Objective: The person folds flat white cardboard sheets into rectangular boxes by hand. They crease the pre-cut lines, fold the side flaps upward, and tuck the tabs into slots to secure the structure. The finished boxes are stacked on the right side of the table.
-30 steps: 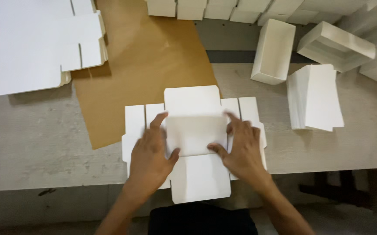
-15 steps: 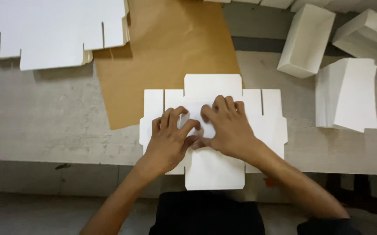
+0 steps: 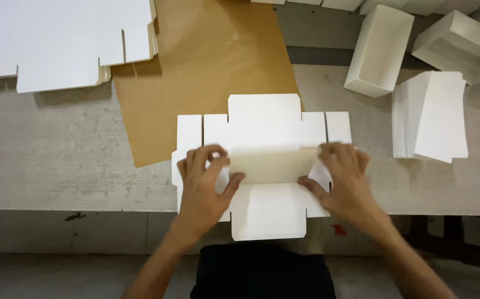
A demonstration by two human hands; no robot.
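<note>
Grey and worn, your worktop (image 3: 57,166) carries a flat white die-cut carton blank (image 3: 265,124) at the middle of its near edge, with the blank's lowest panel hanging over that edge toward you. Your left hand (image 3: 204,185) rests on the blank's left side, fingers (image 3: 198,160) spread and curled, thumb pressing the end of a raised fold strip (image 3: 270,165). Your right hand (image 3: 345,182) mirrors it at the strip's other end, fingers loosely bent, thumb tucked under the crease. Neither hand is closed around anything; both pinch and press the panel. The step in hand looks like creasing the centre panel upward; the next move would seem to call for even pressure from both thumbs so the fold runs straight. Under the blank's far left part lies a brown paper sheet (image 3: 207,61) reaching to the far edge. A stack of flat blanks (image 3: 57,44) sits at the far left corner. Toward the right edge stand finished white boxes (image 3: 378,50) and a pile of folded white pieces (image 3: 431,113).
</note>
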